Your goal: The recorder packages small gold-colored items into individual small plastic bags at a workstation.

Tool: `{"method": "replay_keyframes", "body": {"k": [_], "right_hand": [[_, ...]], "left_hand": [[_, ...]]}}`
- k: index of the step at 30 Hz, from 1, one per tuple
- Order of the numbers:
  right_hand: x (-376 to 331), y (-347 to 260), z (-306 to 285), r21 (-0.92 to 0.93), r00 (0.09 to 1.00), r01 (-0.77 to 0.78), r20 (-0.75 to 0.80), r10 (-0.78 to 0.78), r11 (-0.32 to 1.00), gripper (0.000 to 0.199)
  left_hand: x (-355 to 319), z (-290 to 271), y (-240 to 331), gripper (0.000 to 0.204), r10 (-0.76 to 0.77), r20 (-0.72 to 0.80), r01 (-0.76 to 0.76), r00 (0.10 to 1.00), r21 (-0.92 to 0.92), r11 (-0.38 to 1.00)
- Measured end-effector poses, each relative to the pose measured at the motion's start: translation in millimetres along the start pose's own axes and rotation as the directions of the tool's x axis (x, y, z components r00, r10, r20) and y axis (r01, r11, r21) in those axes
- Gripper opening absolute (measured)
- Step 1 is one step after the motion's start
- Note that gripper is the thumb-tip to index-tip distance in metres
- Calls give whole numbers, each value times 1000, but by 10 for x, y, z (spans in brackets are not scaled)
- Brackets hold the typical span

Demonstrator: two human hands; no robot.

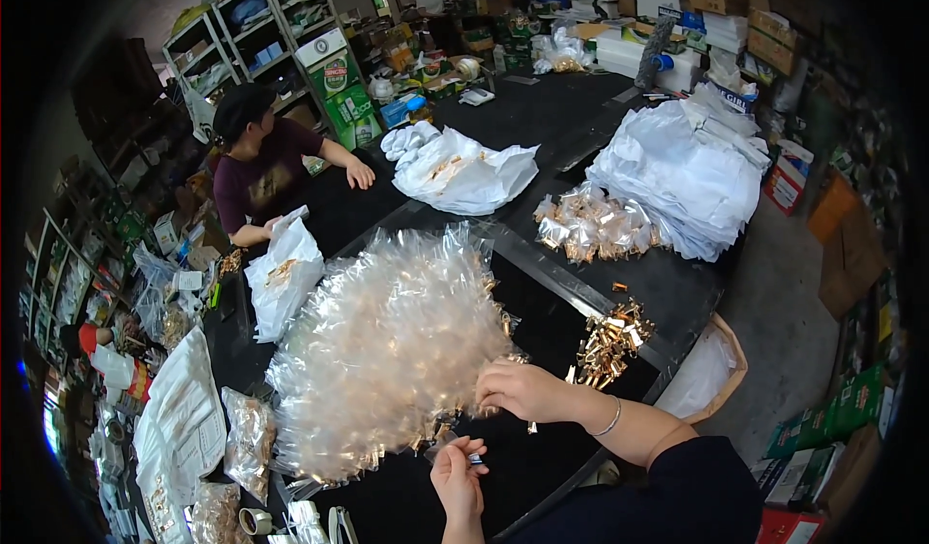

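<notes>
A large heap of small clear plastic bags (387,341) with gold-coloured pieces inside covers the middle of the black table. At its near edge, my left hand (457,481) is closed palm up, with a small clear plastic bag (440,444) at the fingertips. A tiny shiny bit shows between those fingers. My right hand (523,391), a bracelet on its wrist, reaches against the heap's right side. Its fingers are bent together, and whatever they hold is hidden. Loose gold-coloured metal pieces (612,343) lie in a pile beyond my right wrist.
Across the table to the left sits a person (259,171) in a dark cap, near a white sheet (285,271) holding gold pieces. Another white bag (464,171) lies at the back. Filled clear bags (595,223) and stacked white bags (682,166) occupy the right side.
</notes>
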State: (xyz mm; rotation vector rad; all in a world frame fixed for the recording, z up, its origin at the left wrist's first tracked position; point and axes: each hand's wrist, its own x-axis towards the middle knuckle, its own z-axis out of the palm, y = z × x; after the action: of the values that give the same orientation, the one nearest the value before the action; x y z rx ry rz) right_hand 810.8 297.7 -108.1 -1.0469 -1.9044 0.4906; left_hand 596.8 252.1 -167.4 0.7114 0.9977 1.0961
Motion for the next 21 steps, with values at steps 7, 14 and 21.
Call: {"method": "replay_keyframes", "body": {"k": [7,14,21], "right_hand": [[14,228,35,19,996,-81,35,81,996,6],[40,284,165,-104,968,-115,-236,88,988,17],[-8,118,104,-210,915,-92,-402,-1,973,28]], "left_hand": [[-8,43,12,27,-7,-5,7,1000,-1,1000],[-4,35,12,26,-18,-10,18,1000,-1,1000],[-22,43,25,20,-20,-23,21,1000,13,1000]]}}
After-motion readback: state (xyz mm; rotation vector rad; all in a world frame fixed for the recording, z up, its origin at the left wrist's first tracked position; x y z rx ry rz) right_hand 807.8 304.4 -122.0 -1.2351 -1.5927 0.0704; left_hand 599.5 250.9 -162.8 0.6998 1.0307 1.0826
